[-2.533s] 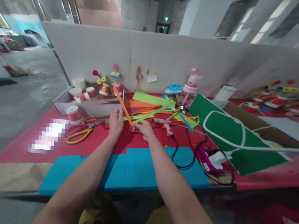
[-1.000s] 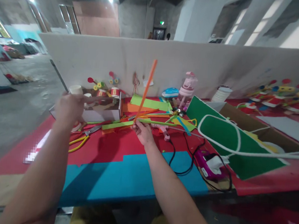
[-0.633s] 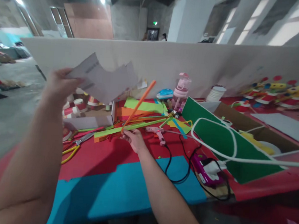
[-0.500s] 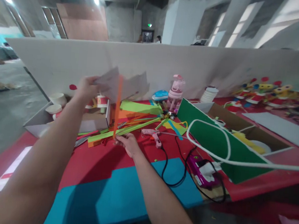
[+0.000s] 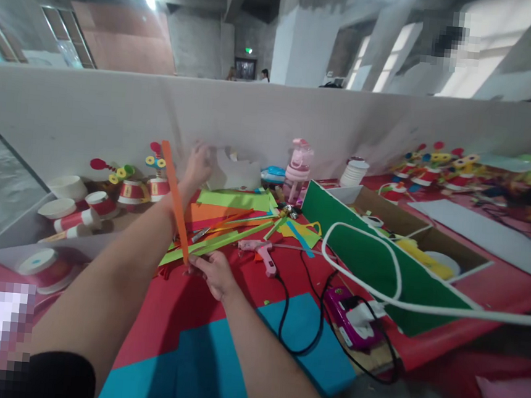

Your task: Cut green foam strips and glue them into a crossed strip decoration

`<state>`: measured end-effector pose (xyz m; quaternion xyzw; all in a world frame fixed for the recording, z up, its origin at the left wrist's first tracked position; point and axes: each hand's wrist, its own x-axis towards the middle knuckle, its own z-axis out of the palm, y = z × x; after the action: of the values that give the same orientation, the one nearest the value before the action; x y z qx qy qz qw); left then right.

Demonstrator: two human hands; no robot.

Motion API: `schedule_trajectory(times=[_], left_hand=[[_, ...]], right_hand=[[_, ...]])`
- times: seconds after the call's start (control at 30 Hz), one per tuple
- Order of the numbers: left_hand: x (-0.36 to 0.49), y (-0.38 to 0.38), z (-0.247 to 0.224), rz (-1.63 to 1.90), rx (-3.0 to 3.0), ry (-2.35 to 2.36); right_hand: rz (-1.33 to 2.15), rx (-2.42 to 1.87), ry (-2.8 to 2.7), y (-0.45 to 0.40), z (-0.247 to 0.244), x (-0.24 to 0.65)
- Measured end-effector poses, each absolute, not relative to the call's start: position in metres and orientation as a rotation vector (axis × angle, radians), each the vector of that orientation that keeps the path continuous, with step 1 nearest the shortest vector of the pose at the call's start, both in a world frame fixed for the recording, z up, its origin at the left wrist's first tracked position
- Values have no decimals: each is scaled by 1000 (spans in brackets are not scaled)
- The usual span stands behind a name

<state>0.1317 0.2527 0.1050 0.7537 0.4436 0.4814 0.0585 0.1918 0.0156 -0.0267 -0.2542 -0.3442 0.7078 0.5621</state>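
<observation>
My right hand [image 5: 215, 273] is closed, pinching the lower end of an orange paper strip [image 5: 175, 203] that stands up and tilts to the left. Farther back, my left hand [image 5: 198, 165] is at the left edge of a white sheet with a cut-out edge [image 5: 235, 170], close to the white panel. Its fingers are blurred, so whether they grip the sheet is unclear. Green paper [image 5: 240, 199] and several coloured strips lie between the hands. Just right of my right hand, a pink glue gun [image 5: 260, 254] rests on the red table cover [image 5: 162, 314].
A box with paper-cup figures [image 5: 131, 192] stands at left. On the right are a green-sided box [image 5: 358, 250], a white cable [image 5: 402, 260] and a purple power strip [image 5: 352, 318]. A pink bottle [image 5: 298, 168] stands before the white panel [image 5: 115, 111]. Blue sheets [image 5: 214, 355] cover the front.
My left hand has moved right and away from me, taking the white sheet toward the panel. The orange strip now tilts left, still in my right hand. The view has turned slightly right.
</observation>
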Motion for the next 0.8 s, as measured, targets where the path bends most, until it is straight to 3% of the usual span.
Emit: schedule_trajectory(times=[0.07, 0.2, 0.63, 0.8], left_hand=[[136, 253, 102, 1378, 2379, 1345], [133, 258, 110, 1655, 2224, 1555], [102, 303, 159, 1147, 2100, 1697], [116, 304, 151, 1117, 2068, 1785]], right_hand=[[1662, -602, -809, 16, -27, 192], [1658, -613, -795, 18, -29, 192], [1656, -610, -836, 18, -30, 189], [1657, -612, -820, 20, -31, 190]])
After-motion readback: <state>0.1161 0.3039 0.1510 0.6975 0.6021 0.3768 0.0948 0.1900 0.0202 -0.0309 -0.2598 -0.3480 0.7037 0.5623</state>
